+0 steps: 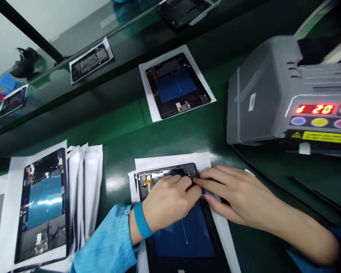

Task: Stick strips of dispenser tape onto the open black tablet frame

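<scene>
An opened tablet housing (pixel 184 242) with a dark blue panel lies on white sheets in front of me. My left hand (pixel 170 201), with a blue wristband (pixel 142 220), is over its upper part. The left fingers are curled together near the housing's upper right edge; anything pinched in them is hidden. From the right, my right hand (pixel 233 191) reaches to the same edge. Its fingers are extended and the thumb is apart, with the fingertips at the rim close to my left fingertips. An orange flex cable (pixel 147 182) shows at the housing's upper left.
At left, another tablet housing (pixel 44 204) rests on a stack of white paper (pixel 86 189). A further tablet housing (pixel 177 85) lies ahead on the green table (pixel 122 151). A grey machine (pixel 258 94) with a lit display stands at right, its black cable (pixel 261 170) trailing past my right arm.
</scene>
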The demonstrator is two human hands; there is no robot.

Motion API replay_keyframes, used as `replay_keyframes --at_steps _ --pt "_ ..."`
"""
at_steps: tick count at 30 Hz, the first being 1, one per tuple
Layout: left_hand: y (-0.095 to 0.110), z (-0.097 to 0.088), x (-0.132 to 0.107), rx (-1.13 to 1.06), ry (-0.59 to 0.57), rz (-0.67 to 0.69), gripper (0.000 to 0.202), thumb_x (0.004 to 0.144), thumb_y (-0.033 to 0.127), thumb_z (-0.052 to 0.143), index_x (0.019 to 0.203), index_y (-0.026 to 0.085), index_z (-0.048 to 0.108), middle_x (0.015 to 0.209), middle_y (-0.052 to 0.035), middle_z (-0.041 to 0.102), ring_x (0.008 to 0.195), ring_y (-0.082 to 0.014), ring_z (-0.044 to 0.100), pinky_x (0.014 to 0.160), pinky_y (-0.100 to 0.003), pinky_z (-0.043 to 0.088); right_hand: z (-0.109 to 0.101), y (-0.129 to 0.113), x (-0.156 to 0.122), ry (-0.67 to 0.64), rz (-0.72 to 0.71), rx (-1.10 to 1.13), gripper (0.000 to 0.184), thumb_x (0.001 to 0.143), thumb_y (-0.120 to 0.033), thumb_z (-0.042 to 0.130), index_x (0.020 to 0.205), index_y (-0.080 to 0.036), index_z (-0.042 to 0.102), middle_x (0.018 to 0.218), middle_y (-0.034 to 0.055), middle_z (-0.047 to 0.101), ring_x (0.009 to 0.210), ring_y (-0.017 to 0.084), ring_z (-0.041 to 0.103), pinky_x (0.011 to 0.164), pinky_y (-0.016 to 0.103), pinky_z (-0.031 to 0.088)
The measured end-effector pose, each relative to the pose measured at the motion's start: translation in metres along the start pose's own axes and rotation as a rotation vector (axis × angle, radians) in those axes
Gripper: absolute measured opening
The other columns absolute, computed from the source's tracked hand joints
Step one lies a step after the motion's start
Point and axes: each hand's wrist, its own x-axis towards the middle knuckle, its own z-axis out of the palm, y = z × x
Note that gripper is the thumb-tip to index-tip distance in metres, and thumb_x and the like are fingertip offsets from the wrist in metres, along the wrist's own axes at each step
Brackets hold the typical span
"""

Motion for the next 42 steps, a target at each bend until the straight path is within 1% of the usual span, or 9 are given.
replay_keyframes --at_steps 5,8,13,16,20,25,32,38,42 --pt "0.000 -0.009 0.005 0.068 -0.097 0.001 0.017 0.098 0.021 0.050 0.085 0.017 0.060 0.080 -0.0030 0.059 0.070 -0.0195 0.060 0.062 -0.032 0.052 0.001 -0.001 0.000 0.013 0.008 -0.011 0.030 0.100 -0.024 0.042 0.109 -0.016 0.070 0.096 0.0074 0.068 0.084 0.018 0.064 0.071 0.033 0.053" --pt "0.001 -0.011 0.003 0.092 -0.119 -0.039 0.020 0.098 0.025 0.051 0.082 0.017 0.060 0.080 -0.0036 0.059 0.073 -0.0199 0.061 0.065 -0.033 0.052 0.000 0.000 0.000 0.006 -0.019 -0.035 0.028 0.098 -0.024 0.046 0.111 -0.016 0.070 0.095 0.0070 0.067 0.081 0.018 0.064 0.066 0.032 0.052" --pt "0.003 -0.007 -0.003 0.112 -0.029 -0.138 0.021 0.099 0.029 0.051 0.084 0.017 0.060 0.081 -0.0044 0.060 0.077 -0.0217 0.060 0.067 -0.035 0.052 -0.001 0.000 0.000 0.004 -0.029 -0.064 0.027 0.096 -0.025 0.049 0.111 -0.017 0.070 0.096 0.0074 0.067 0.080 0.018 0.064 0.070 0.033 0.053" --pt "0.004 -0.005 -0.005 0.071 -0.004 -0.100 0.018 0.099 0.029 0.050 0.092 0.017 0.061 0.084 -0.0036 0.061 0.077 -0.0208 0.059 0.067 -0.034 0.051 -0.001 -0.001 0.001 0.011 -0.028 -0.062 0.026 0.095 -0.023 0.048 0.110 -0.017 0.070 0.096 0.0073 0.068 0.080 0.018 0.064 0.070 0.032 0.053" --pt "0.003 -0.001 -0.006 0.036 0.010 -0.046 0.020 0.100 0.029 0.049 0.088 0.018 0.061 0.084 -0.0030 0.060 0.076 -0.0200 0.058 0.067 -0.033 0.051 -0.001 -0.002 0.002 0.033 -0.029 -0.064 0.028 0.097 -0.022 0.046 0.110 -0.016 0.070 0.094 0.0068 0.068 0.079 0.018 0.065 0.066 0.032 0.053" --pt "0.005 0.005 -0.010 0.047 0.096 -0.155 0.028 0.102 0.032 0.045 0.087 0.015 0.062 0.081 -0.0052 0.060 0.077 -0.0213 0.058 0.069 -0.035 0.051 0.001 -0.002 0.000 0.027 -0.027 -0.073 0.027 0.097 -0.022 0.047 0.110 -0.017 0.070 0.096 0.0071 0.068 0.080 0.017 0.065 0.065 0.032 0.053" --pt "0.010 0.007 -0.014 -0.003 0.093 -0.176 0.026 0.103 0.027 0.043 0.094 0.013 0.063 0.084 -0.0060 0.061 0.078 -0.0209 0.059 0.070 -0.034 0.052 0.002 -0.005 0.001 0.040 -0.017 -0.080 0.026 0.097 -0.022 0.047 0.109 -0.017 0.069 0.097 0.0073 0.068 0.081 0.019 0.065 0.067 0.032 0.053" --pt "0.011 0.010 -0.011 0.000 0.146 -0.209 0.027 0.102 0.023 0.042 0.088 0.014 0.063 0.082 -0.0054 0.062 0.075 -0.0203 0.059 0.068 -0.034 0.053 0.001 -0.005 0.002 0.034 -0.025 -0.087 0.027 0.099 -0.022 0.044 0.110 -0.016 0.069 0.097 0.0073 0.068 0.080 0.018 0.065 0.068 0.032 0.052" --pt "0.015 0.015 -0.008 -0.002 0.179 -0.267 0.025 0.100 0.028 0.048 0.086 0.015 0.063 0.080 -0.0058 0.061 0.075 -0.0210 0.058 0.068 -0.034 0.053 0.001 -0.004 0.000 0.040 -0.027 -0.091 0.027 0.099 -0.023 0.045 0.109 -0.017 0.070 0.096 0.0071 0.068 0.081 0.018 0.065 0.069 0.033 0.052"
